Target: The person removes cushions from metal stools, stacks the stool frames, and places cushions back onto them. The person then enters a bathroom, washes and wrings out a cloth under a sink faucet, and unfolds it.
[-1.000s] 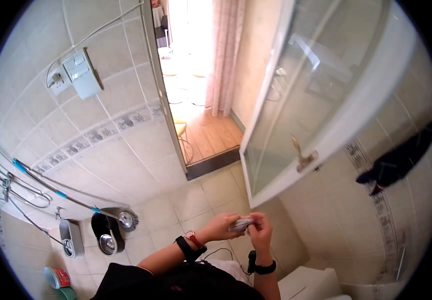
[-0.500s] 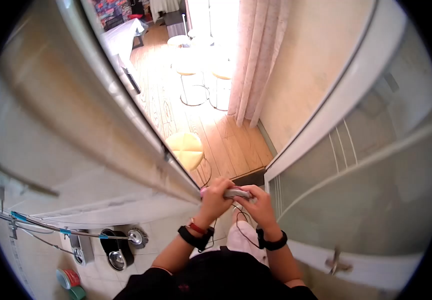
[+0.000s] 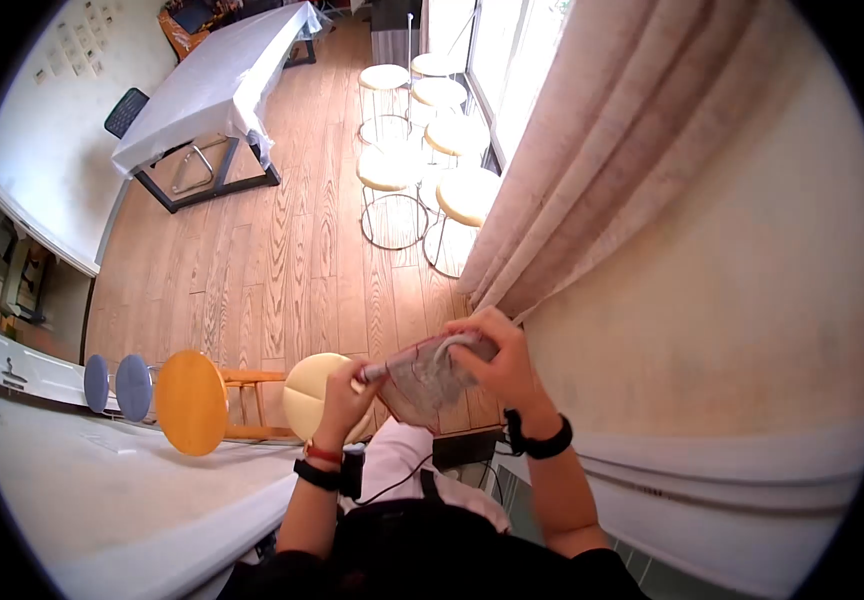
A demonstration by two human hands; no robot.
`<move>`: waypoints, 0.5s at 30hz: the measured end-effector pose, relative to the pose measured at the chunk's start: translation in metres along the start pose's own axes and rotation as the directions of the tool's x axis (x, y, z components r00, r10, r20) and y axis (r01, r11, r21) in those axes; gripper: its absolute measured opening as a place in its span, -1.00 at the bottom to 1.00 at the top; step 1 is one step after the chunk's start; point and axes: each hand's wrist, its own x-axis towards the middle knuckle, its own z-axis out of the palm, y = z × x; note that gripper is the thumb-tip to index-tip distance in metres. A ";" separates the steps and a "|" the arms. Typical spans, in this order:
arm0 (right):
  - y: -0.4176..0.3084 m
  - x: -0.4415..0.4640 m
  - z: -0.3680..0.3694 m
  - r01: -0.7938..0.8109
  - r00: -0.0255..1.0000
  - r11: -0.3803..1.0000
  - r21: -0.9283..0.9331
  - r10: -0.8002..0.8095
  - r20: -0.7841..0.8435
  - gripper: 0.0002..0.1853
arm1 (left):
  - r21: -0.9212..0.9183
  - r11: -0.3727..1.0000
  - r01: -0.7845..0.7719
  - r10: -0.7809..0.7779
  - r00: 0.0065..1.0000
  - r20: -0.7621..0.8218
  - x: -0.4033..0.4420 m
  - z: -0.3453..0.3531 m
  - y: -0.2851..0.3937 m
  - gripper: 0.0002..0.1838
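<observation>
A thin greyish, partly see-through bag or cloth (image 3: 422, 385) with a reddish edge is spread between my two hands, above my legs. My left hand (image 3: 348, 398) pinches its left end, near a yellow round stool seat (image 3: 314, 395). At its upper right, my right hand (image 3: 497, 358) grips the other side with fingers bent, close to the curtain's lower end. A whitish loop or fold shows on it beside my right fingers. What exactly the item is cannot be made out.
A table with a pale cover (image 3: 212, 85) stands at upper left on the wooden floor (image 3: 252, 290). Several round stools (image 3: 389, 167) stand by the window. An orange stool (image 3: 192, 402) is at lower left. The pink curtain (image 3: 632, 130) and wall (image 3: 712, 330) are at right.
The view has passed from the tiled room through the doorway to the wooden-floored room. The item, bunched up between my hands before, is now opened out, and my hands are farther apart.
</observation>
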 end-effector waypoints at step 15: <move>0.112 0.350 0.055 -0.350 0.911 0.937 0.002 0.340 0.234 -0.84 | -0.032 0.990 -0.139 0.128 0.968 -0.217 0.396 -0.138 -0.035 -0.82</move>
